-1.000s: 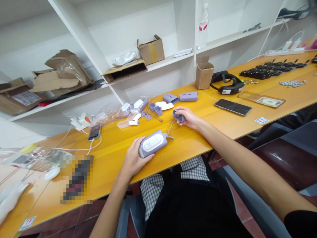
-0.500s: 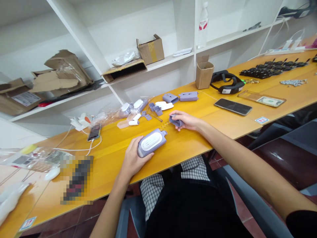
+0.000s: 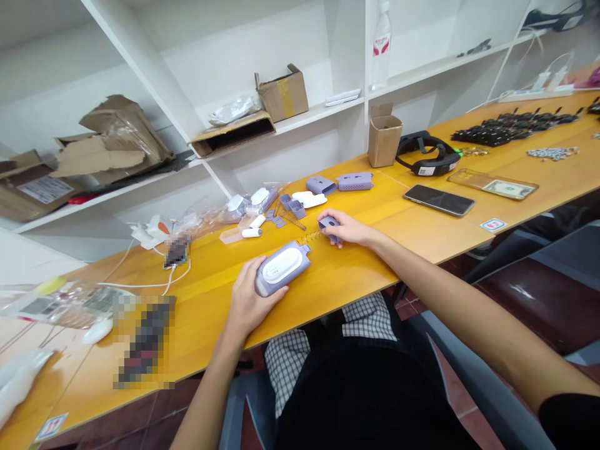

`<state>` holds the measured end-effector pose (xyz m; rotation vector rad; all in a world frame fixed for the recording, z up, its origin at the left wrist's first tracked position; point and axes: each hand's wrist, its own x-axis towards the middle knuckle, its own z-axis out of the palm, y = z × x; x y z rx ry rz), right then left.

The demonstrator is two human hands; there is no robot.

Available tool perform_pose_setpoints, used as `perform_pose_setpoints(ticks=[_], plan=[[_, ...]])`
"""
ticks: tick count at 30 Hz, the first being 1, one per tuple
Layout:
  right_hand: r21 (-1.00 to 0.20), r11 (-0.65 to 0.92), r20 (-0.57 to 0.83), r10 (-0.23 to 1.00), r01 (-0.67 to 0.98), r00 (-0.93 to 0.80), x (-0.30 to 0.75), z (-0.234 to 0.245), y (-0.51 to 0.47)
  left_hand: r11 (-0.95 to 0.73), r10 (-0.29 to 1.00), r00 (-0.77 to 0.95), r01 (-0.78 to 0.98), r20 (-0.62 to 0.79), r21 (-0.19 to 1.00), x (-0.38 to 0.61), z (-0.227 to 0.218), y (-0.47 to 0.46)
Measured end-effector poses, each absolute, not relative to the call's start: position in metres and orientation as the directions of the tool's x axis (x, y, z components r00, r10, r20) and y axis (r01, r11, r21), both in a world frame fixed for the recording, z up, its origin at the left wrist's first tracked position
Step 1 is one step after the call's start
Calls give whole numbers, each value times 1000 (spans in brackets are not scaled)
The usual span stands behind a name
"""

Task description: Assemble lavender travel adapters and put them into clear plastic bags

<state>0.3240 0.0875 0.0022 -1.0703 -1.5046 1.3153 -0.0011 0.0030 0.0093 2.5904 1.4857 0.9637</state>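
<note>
Lavender plastic housing (image 3: 281,270) with a white oval panel (image 3: 282,265) sits in the left hand (image 3: 246,301), its fingers wrapped around the near end; whether it touches the worktop (image 3: 375,265), I cannot tell. The right hand (image 3: 347,229) has its fingers closed around a small lavender cap (image 3: 329,229), held apart from the housing. Between the two runs a thin coil spring (image 3: 309,237). Beyond them on the worktop lie two lavender sleeves (image 3: 355,182) and a white cylinder (image 3: 252,232), and to the right a smartphone (image 3: 439,200).
</note>
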Motion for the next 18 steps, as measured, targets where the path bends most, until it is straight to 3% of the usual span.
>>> perform_pose_setpoints(ticks=[10, 14, 18], plan=[[-911, 276, 241, 960, 308, -145, 327, 6, 86, -540, 795, 367, 791, 482, 288, -1, 9, 4], [-931, 248, 230, 968, 267, -98, 329, 8, 86, -525, 801, 344, 797, 490, 298, -1, 9, 5], [-960, 220, 193, 968, 176, -158, 328, 5, 87, -530, 794, 341, 794, 504, 298, -2, 9, 5]])
